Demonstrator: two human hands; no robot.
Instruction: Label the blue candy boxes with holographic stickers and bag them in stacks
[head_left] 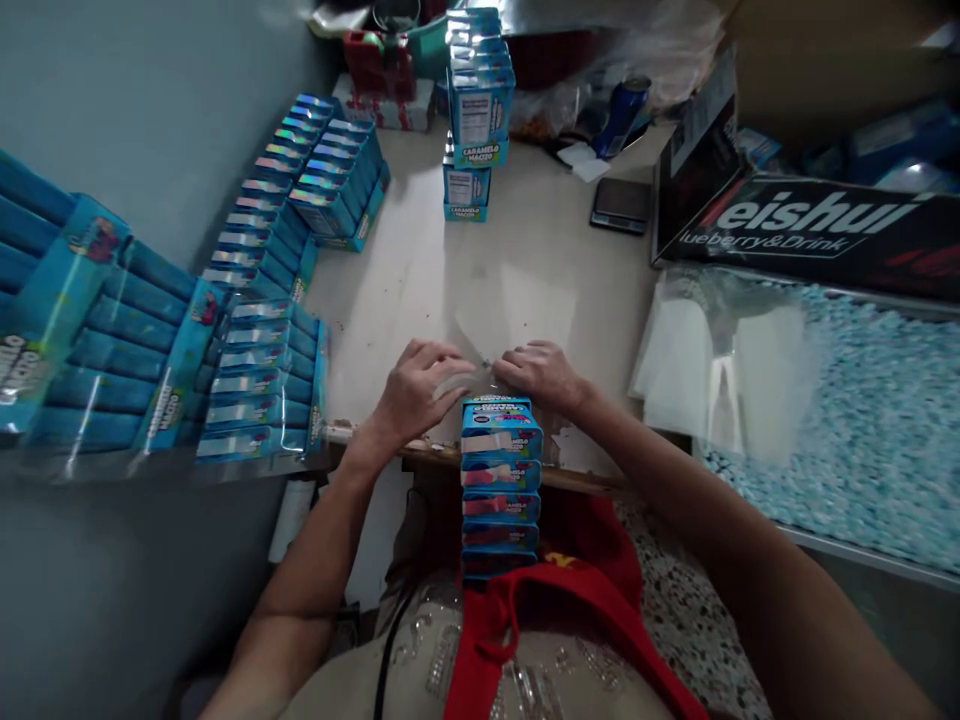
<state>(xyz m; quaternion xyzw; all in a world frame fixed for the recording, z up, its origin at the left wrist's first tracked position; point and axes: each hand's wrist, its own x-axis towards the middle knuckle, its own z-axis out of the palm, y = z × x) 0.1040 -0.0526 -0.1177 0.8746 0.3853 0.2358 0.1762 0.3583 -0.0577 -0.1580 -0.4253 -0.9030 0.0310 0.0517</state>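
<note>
Between my hands is a piece of clear plastic film (471, 345), thin and hard to outline against the table. My left hand (420, 390) pinches it on the left side, fingers bent toward the middle. My right hand (541, 374) is closed on its right side, knuckles up. Just below the hands, a row of blue candy boxes (501, 475) labelled "Caramelo Macizo" runs from the table's front edge toward my body. Its far end lies close to both hands. Whether the film reaches around this row I cannot tell.
More blue box rows (259, 375) stand at the left, some in clear plastic. A box stack (480, 110) stands at the back, with a small dark scale (621, 205) and a blue can (624, 115) beyond. At right are a black carton (810, 225) and many light-blue wrapped pieces (862, 400).
</note>
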